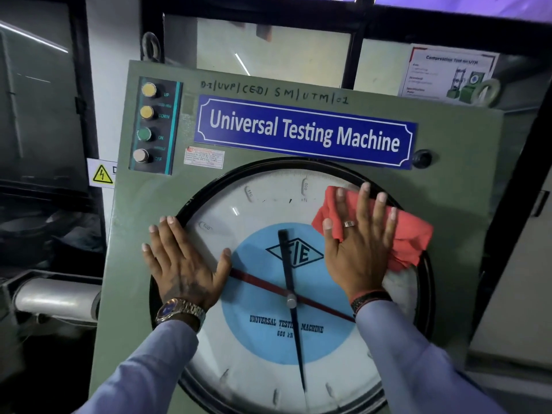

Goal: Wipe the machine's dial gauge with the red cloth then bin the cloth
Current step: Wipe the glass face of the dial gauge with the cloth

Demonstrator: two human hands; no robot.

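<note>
Two hands on dial gauge (286, 294): right hand (358, 243) flat, pressing red cloth (409, 231) to glass; left hand (185, 258) splayed, empty, likely bracing.

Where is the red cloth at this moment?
In the head view, the red cloth lies flat under the right hand, pressed on the upper right of the dial gauge, below the blue nameplate.

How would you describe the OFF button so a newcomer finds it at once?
Start at the blue nameplate; left of it a dark strip holds four round buttons in a column. The OFF button is the lowest, pale grey, below the green one and two yellow ones.
</note>
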